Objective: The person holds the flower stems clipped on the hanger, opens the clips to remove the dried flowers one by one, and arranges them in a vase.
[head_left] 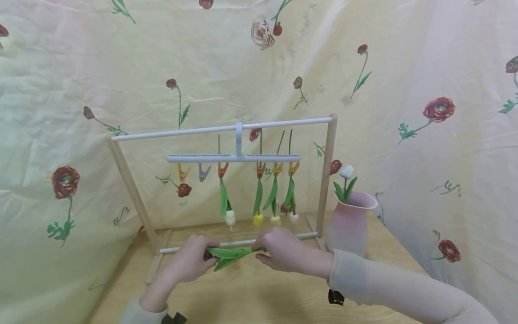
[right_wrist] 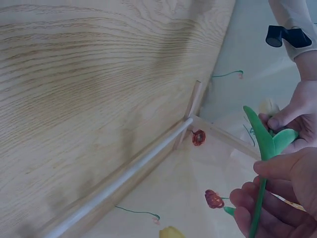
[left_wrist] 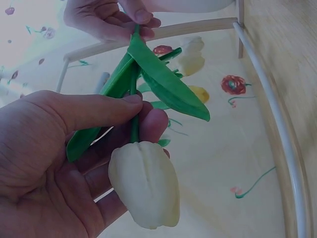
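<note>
Both hands hold one artificial white tulip with green leaves [head_left: 230, 255] above the table, in front of a rack. In the left wrist view, my left hand [left_wrist: 74, 153] pinches the stem between thumb and fingers, just behind the cream-white bloom [left_wrist: 144, 186]. My right hand [right_wrist: 287, 193] grips the green stem [right_wrist: 258, 203] beyond the leaves, thumb against fingers. From the head view the bloom is hidden behind the left hand [head_left: 192, 258], while the right hand [head_left: 283, 252] covers much of the stem.
A white clip hanger [head_left: 202, 159] hangs from the rack's top bar [head_left: 174, 132]. Upside-down tulips, one a yellow tulip [head_left: 258, 219], hang in its clips. A yellow clip [head_left: 183, 172] and grey clip [head_left: 203, 173] hold nothing. A pink vase [head_left: 348, 225] with a white tulip [head_left: 346, 172] stands right.
</note>
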Demonstrator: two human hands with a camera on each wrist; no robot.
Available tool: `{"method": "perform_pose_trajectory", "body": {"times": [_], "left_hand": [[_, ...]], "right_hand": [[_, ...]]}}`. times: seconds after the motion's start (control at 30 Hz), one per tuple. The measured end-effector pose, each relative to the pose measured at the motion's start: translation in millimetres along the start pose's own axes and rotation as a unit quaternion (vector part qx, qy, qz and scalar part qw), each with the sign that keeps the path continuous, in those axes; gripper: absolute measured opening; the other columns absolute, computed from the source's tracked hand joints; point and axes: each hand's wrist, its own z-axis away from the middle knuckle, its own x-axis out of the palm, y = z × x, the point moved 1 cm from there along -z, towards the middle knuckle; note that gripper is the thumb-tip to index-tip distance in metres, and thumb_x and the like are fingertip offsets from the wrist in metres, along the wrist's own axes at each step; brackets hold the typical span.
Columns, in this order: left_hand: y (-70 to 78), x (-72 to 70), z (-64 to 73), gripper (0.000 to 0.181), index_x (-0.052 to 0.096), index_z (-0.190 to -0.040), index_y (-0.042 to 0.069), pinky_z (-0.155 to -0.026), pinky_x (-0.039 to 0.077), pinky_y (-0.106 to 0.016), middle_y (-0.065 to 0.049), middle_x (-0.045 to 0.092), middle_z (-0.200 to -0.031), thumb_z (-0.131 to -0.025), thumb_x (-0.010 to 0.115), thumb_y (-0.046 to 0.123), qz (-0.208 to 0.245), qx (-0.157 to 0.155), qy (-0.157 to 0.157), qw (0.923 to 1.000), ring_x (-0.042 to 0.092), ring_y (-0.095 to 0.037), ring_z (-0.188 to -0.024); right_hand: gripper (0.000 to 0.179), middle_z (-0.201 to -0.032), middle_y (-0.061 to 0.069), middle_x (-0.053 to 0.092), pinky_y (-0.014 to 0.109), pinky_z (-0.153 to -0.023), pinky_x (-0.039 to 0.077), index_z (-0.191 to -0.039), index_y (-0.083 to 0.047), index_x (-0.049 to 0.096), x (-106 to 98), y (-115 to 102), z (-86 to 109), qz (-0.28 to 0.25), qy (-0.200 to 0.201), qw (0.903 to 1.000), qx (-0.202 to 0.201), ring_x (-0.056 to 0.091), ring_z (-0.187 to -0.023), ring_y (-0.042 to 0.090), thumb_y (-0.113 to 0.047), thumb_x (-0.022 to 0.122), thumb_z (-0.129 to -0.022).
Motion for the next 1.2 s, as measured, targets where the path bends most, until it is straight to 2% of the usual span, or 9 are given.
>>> {"method": "perform_pose_trajectory", "body": {"times": [0.3, 0.6, 0.7, 0.83, 0.97, 1.07, 1.2], "left_hand": [[2.7, 3.7, -1.4, 0.018, 0.074, -0.083, 0.010, -0.052, 0.043, -0.017, 0.009, 0.060, -0.068, -0.092, 0.072, -0.005, -0.002, 0.007, 0.001, 1.0000, 0.046, 0.003, -0.058], [4.3, 8.3, -4.9, 0.017, 0.074, -0.083, 0.009, -0.051, 0.041, -0.015, 0.007, 0.061, -0.068, -0.093, 0.072, -0.005, 0.001, 0.008, 0.003, 1.0000, 0.045, 0.003, -0.057], [5.6, 8.9, -5.4, 0.014, 0.076, -0.087, 0.007, -0.054, 0.046, -0.015, 0.002, 0.068, -0.073, -0.093, 0.072, -0.005, 0.003, 0.006, 0.010, 0.9999, 0.051, 0.003, -0.059], [6.2, 9.3, -5.2, 0.007, 0.079, -0.092, 0.005, -0.060, 0.053, -0.016, -0.002, 0.077, -0.082, -0.092, 0.075, 0.000, -0.003, 0.001, 0.038, 0.9993, 0.061, 0.004, -0.066], [5.8, 9.7, -5.3, 0.006, 0.080, -0.094, 0.009, -0.064, 0.056, -0.019, 0.000, 0.079, -0.086, -0.090, 0.080, 0.005, -0.005, -0.010, 0.078, 0.9969, 0.068, -0.001, -0.074], [5.5, 9.7, -5.6, 0.009, 0.081, -0.095, 0.014, -0.075, 0.063, -0.031, 0.002, 0.081, -0.091, -0.088, 0.085, 0.010, -0.008, -0.022, 0.126, 0.9917, 0.075, -0.011, -0.085], [6.6, 6.8, -4.7, 0.017, 0.081, -0.098, 0.013, -0.089, 0.064, -0.048, -0.001, 0.082, -0.098, -0.084, 0.090, 0.017, -0.009, -0.033, 0.203, 0.9786, 0.078, -0.023, -0.096]], "right_hand": [[0.010, -0.078, -0.004, 0.071, 0.013, -0.064, 0.052, -0.086, -0.015, 0.082, 3, 0, 1.9, 0.045, 0.048, 0.9969, -0.043, 0.064, -0.070, 0.003, -0.005, 0.084, -0.087], [0.012, -0.079, -0.004, 0.071, 0.015, -0.068, 0.055, -0.088, -0.015, 0.084, 1, 1, 4.8, 0.055, 0.051, 0.9966, -0.035, 0.066, -0.075, 0.005, -0.003, 0.086, -0.085], [0.012, -0.080, -0.005, 0.072, 0.015, -0.068, 0.056, -0.089, -0.015, 0.084, 0, 2, 6.0, 0.062, 0.047, 0.9966, -0.027, 0.068, -0.076, 0.005, -0.004, 0.086, -0.085], [0.011, -0.080, -0.006, 0.070, 0.015, -0.065, 0.055, -0.089, -0.017, 0.085, -2, 4, 7.0, 0.075, 0.050, 0.9956, -0.024, 0.067, -0.075, 0.005, -0.006, 0.087, -0.086], [0.011, -0.080, -0.007, 0.069, 0.014, -0.060, 0.052, -0.089, -0.019, 0.086, -5, 6, 8.2, 0.089, 0.054, 0.9944, -0.021, 0.066, -0.073, 0.004, -0.008, 0.087, -0.086], [0.012, -0.081, -0.006, 0.070, 0.014, -0.061, 0.052, -0.090, -0.018, 0.086, -6, 9, 9.3, 0.090, 0.058, 0.9942, -0.015, 0.066, -0.073, 0.005, -0.008, 0.088, -0.085], [0.012, -0.081, -0.004, 0.072, 0.015, -0.064, 0.054, -0.090, -0.015, 0.086, -10, 15, 11.6, 0.079, 0.064, 0.9949, 0.003, 0.068, -0.074, 0.007, -0.005, 0.088, -0.084]]}}
